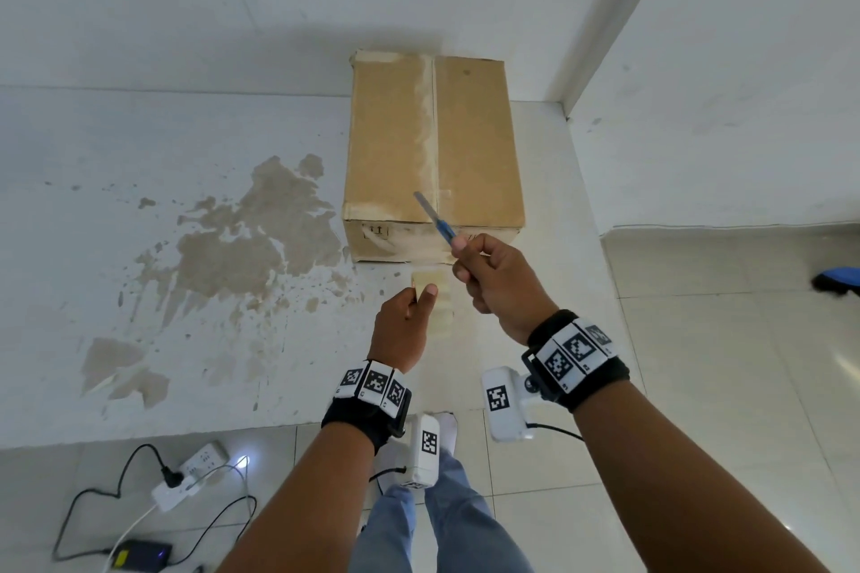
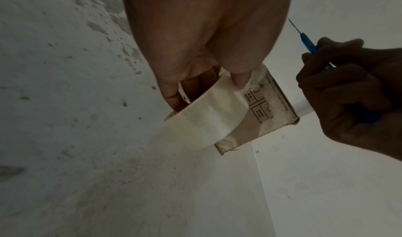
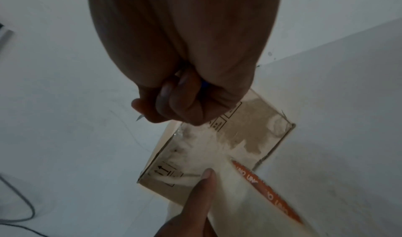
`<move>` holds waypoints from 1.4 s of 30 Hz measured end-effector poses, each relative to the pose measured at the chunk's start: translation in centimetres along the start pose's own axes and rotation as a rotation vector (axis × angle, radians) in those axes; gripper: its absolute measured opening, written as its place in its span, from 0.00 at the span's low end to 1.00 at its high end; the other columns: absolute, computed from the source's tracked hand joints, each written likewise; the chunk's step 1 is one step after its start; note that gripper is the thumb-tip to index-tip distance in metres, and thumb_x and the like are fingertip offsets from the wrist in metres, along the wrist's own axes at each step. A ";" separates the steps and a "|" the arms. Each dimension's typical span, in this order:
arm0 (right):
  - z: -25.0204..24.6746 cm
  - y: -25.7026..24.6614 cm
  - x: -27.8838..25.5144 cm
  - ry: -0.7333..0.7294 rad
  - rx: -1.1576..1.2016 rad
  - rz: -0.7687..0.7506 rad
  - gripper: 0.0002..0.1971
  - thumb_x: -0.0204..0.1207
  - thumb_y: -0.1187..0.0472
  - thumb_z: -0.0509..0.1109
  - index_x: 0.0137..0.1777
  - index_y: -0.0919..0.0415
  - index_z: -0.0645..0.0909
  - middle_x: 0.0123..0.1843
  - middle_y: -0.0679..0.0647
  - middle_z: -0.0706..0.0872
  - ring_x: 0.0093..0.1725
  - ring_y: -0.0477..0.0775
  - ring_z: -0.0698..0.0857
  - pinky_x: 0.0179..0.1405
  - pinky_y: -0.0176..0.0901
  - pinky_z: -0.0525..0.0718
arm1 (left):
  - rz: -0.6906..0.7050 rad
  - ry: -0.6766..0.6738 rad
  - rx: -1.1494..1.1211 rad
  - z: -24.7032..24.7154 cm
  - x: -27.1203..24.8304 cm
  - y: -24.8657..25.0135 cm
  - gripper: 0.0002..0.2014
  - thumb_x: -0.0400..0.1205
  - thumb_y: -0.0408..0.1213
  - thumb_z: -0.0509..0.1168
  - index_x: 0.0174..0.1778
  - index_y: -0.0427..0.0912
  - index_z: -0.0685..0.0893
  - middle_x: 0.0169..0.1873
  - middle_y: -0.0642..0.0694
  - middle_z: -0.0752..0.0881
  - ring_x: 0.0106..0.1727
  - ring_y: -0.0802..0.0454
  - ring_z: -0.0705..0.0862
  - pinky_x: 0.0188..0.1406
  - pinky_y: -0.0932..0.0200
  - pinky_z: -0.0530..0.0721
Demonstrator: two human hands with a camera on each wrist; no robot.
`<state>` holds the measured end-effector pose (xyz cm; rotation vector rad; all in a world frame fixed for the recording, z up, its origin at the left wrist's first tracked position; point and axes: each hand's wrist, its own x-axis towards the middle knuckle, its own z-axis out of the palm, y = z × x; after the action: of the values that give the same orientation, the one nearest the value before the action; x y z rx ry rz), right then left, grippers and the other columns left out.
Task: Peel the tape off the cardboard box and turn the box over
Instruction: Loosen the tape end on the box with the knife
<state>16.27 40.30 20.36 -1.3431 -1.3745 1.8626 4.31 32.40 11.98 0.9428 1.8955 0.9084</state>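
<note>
A brown cardboard box (image 1: pixel 479 140) lies on a white ledge, with a pale tape strip (image 1: pixel 427 121) along its top seam. My left hand (image 1: pixel 421 293) holds a roll of clear tape (image 1: pixel 441 314) just in front of the box's near face (image 2: pixel 267 113); the thumb (image 3: pixel 206 180) presses on the roll (image 3: pixel 250 201), whose core is printed orange. My right hand (image 1: pixel 470 263) grips a blue utility knife (image 1: pixel 437 221), its blade out and pointing up-left over the box's near top edge. The wrist views show the roll (image 2: pixel 208 120) and knife (image 2: pixel 306 43) too.
The ledge has a large brown stain (image 1: pixel 246 242) left of the box. A wall corner (image 1: pixel 565 107) stands close to the box's right. Power strips and cables (image 1: pixel 186 475) lie on the tiled floor at lower left. A blue object (image 1: pixel 837 281) shows at the right edge.
</note>
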 end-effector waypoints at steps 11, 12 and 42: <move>0.9 0.8 -0.3 -0.030 0.228 -0.060 0.03 0.90 0.66 0.57 0.59 0.62 0.72 0.44 0.51 0.83 0.26 0.44 0.69 0.26 0.32 0.73 | -0.007 -0.007 0.006 -0.4 0.0 -0.5 0.26 0.86 0.50 0.60 0.26 0.43 0.60 0.22 0.49 0.63 0.26 0.51 0.63 0.28 0.57 0.62; 0.9 0.9 -0.3 -0.017 0.236 -0.069 0.04 0.90 0.67 0.56 0.60 0.62 0.71 0.46 0.51 0.83 0.27 0.44 0.70 0.26 0.33 0.73 | -0.001 -0.007 0.005 -0.4 0.0 -0.5 0.26 0.86 0.50 0.60 0.26 0.43 0.60 0.22 0.50 0.63 0.26 0.51 0.63 0.28 0.57 0.62; -14.1 15.0 -4.2 0.720 -0.326 0.215 0.10 0.78 0.59 0.75 0.58 0.56 0.90 0.47 0.52 0.90 0.45 0.49 0.85 0.49 0.39 0.83 | -0.115 0.076 -0.028 -2.0 2.1 -5.5 0.38 0.65 0.80 0.61 0.35 0.41 0.83 0.44 0.24 0.85 0.51 0.30 0.87 0.57 0.26 0.84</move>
<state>33.20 37.39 8.32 -2.1193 -1.1890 1.0821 0.23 31.21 7.45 0.7841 1.9746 0.9107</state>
